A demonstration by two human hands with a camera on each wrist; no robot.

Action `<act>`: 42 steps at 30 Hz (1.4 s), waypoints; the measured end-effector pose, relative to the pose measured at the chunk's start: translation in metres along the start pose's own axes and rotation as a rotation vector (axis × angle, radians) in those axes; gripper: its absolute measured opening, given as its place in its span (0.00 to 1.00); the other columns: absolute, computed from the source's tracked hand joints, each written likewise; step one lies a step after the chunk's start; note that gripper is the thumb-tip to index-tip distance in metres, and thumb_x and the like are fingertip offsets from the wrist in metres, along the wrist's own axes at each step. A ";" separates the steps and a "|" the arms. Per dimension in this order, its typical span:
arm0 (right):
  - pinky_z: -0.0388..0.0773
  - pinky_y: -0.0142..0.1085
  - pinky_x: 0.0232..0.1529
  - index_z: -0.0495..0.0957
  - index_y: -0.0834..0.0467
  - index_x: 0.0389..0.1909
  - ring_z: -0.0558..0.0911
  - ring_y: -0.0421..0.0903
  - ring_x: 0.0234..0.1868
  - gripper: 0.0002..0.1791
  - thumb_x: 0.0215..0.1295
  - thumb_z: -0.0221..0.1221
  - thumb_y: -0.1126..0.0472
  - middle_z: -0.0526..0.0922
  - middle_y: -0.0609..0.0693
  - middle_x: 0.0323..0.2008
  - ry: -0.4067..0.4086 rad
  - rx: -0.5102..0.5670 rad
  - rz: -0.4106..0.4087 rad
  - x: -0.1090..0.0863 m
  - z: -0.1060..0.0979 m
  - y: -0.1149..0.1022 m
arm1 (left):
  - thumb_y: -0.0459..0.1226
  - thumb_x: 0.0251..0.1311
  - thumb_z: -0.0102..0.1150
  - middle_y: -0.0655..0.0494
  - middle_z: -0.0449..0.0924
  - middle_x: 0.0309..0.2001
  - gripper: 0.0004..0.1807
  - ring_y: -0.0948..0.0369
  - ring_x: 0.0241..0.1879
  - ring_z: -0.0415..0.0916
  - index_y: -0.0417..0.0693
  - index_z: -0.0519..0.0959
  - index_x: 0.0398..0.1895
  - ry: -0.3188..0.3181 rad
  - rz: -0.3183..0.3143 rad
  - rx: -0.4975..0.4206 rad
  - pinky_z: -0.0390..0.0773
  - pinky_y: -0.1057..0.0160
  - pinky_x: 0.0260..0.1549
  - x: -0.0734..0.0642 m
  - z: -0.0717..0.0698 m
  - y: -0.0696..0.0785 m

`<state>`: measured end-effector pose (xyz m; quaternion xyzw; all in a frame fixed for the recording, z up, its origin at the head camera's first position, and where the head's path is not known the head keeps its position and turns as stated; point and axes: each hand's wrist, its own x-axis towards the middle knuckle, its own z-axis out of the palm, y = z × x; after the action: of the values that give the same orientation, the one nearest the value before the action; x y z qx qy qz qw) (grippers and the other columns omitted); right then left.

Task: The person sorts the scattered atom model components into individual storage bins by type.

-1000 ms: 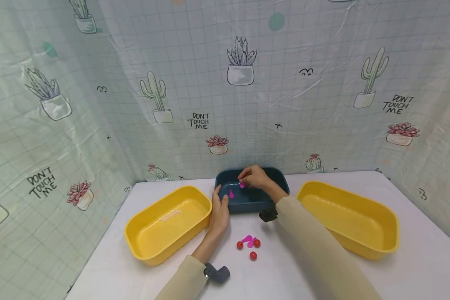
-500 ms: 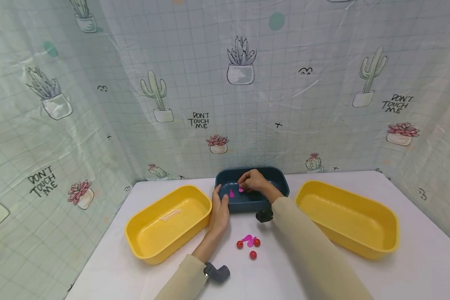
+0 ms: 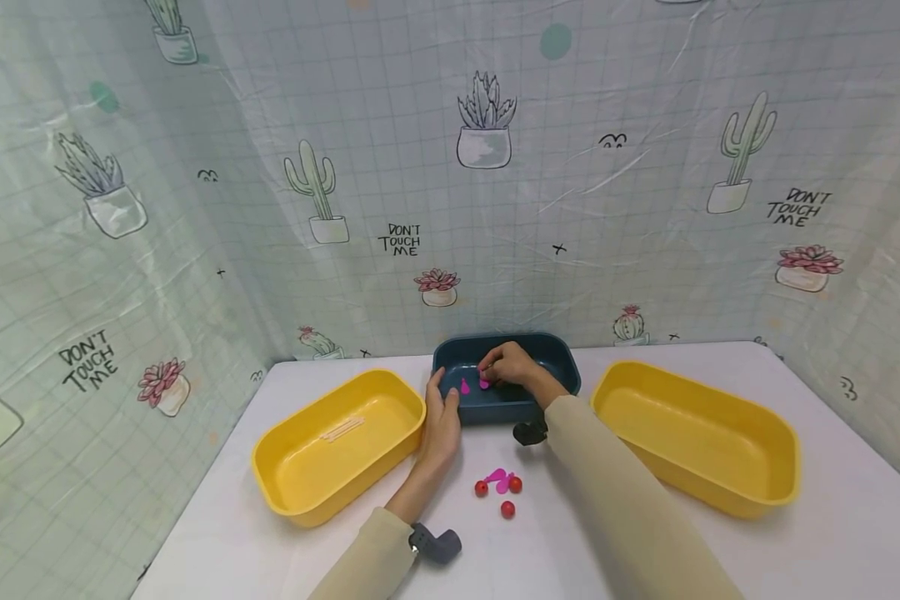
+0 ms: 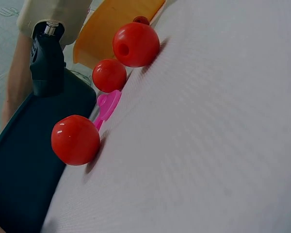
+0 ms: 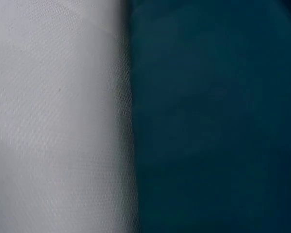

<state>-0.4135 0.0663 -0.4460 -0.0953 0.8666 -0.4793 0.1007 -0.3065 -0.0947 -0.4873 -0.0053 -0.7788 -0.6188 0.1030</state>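
Observation:
In the head view my left hand holds the left front corner of a dark blue bin, thumb at the front rim and fingers along the side. My right hand reaches into that bin, its fingertips pinching a small pink spoon-shaped piece near the floor. A second pink piece lies to its left inside. Three red beads sit on the table in front with more pink pieces. The left wrist view shows a red bead with a hole. Neither wrist view shows fingers.
A yellow bin with a few pale sticks stands left of the blue bin. Another yellow bin stands on the right, partly behind the right sleeve. A patterned curtain hangs behind the white table.
My right hand has lowered slightly into the blue bin with the pink spoon-shaped piece. The left hand keeps its hold on the corner.

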 end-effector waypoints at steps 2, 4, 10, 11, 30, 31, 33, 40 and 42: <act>0.84 0.35 0.35 0.87 0.67 0.44 0.82 0.40 0.32 0.09 0.65 0.66 0.68 0.88 0.56 0.40 -0.006 -0.012 -0.009 0.000 0.000 0.000 | 0.45 0.82 0.37 0.50 0.49 0.84 0.30 0.48 0.82 0.49 0.55 0.51 0.83 0.004 -0.001 0.002 0.49 0.40 0.81 0.000 0.000 0.001; 0.83 0.34 0.35 0.87 0.67 0.43 0.81 0.40 0.31 0.08 0.65 0.66 0.68 0.88 0.55 0.39 -0.009 -0.026 -0.016 0.000 0.000 0.000 | 0.45 0.82 0.37 0.50 0.49 0.84 0.30 0.48 0.82 0.49 0.55 0.52 0.82 0.006 0.002 0.000 0.49 0.40 0.80 0.000 0.000 0.001; 0.82 0.33 0.33 0.88 0.66 0.42 0.80 0.40 0.30 0.08 0.64 0.67 0.68 0.88 0.55 0.38 -0.005 -0.063 -0.033 -0.001 0.001 -0.002 | 0.45 0.82 0.38 0.50 0.49 0.84 0.30 0.48 0.82 0.49 0.55 0.52 0.82 0.005 0.009 -0.008 0.49 0.39 0.80 0.000 0.001 0.001; 0.82 0.32 0.32 0.88 0.66 0.42 0.80 0.40 0.30 0.08 0.64 0.67 0.68 0.88 0.55 0.37 -0.005 -0.066 -0.032 -0.001 0.002 -0.002 | 0.45 0.82 0.38 0.50 0.49 0.84 0.29 0.48 0.82 0.49 0.55 0.52 0.82 0.005 0.009 -0.008 0.50 0.38 0.80 0.000 0.001 0.001; 0.78 0.30 0.31 0.89 0.63 0.38 0.80 0.39 0.30 0.07 0.61 0.69 0.66 0.89 0.52 0.34 0.006 -0.134 -0.055 0.000 0.003 0.000 | 0.50 0.84 0.30 0.50 0.45 0.85 0.31 0.47 0.83 0.46 0.53 0.47 0.84 0.026 0.027 0.001 0.47 0.39 0.81 -0.001 0.001 0.001; 0.79 0.30 0.31 0.89 0.64 0.39 0.80 0.39 0.30 0.07 0.61 0.69 0.66 0.89 0.52 0.35 0.004 -0.135 -0.056 0.000 0.003 -0.001 | 0.50 0.84 0.30 0.50 0.45 0.85 0.31 0.47 0.83 0.46 0.53 0.47 0.84 0.028 0.023 -0.004 0.47 0.39 0.81 -0.001 0.001 0.001; 0.79 0.30 0.32 0.89 0.64 0.39 0.80 0.39 0.31 0.07 0.61 0.69 0.66 0.90 0.53 0.36 0.000 -0.136 -0.055 -0.001 0.004 -0.001 | 0.49 0.84 0.30 0.51 0.45 0.85 0.31 0.47 0.83 0.46 0.54 0.47 0.84 0.031 0.016 -0.008 0.47 0.39 0.81 -0.002 0.001 0.000; 0.80 0.31 0.32 0.89 0.63 0.39 0.81 0.39 0.31 0.07 0.61 0.69 0.65 0.90 0.54 0.38 0.005 -0.149 -0.051 -0.002 0.004 -0.001 | 0.49 0.84 0.29 0.51 0.46 0.85 0.30 0.48 0.83 0.46 0.54 0.48 0.84 0.031 0.017 -0.007 0.48 0.40 0.81 0.000 0.001 -0.001; 0.81 0.31 0.33 0.89 0.63 0.39 0.81 0.39 0.31 0.07 0.61 0.69 0.66 0.90 0.54 0.39 0.007 -0.153 -0.048 -0.001 0.004 -0.001 | 0.47 0.84 0.30 0.51 0.46 0.85 0.30 0.49 0.83 0.47 0.55 0.48 0.84 0.031 0.017 -0.009 0.48 0.41 0.81 0.000 0.001 -0.001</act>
<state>-0.4113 0.0628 -0.4474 -0.1219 0.8986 -0.4142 0.0785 -0.3070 -0.0944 -0.4884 -0.0028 -0.7742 -0.6214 0.1201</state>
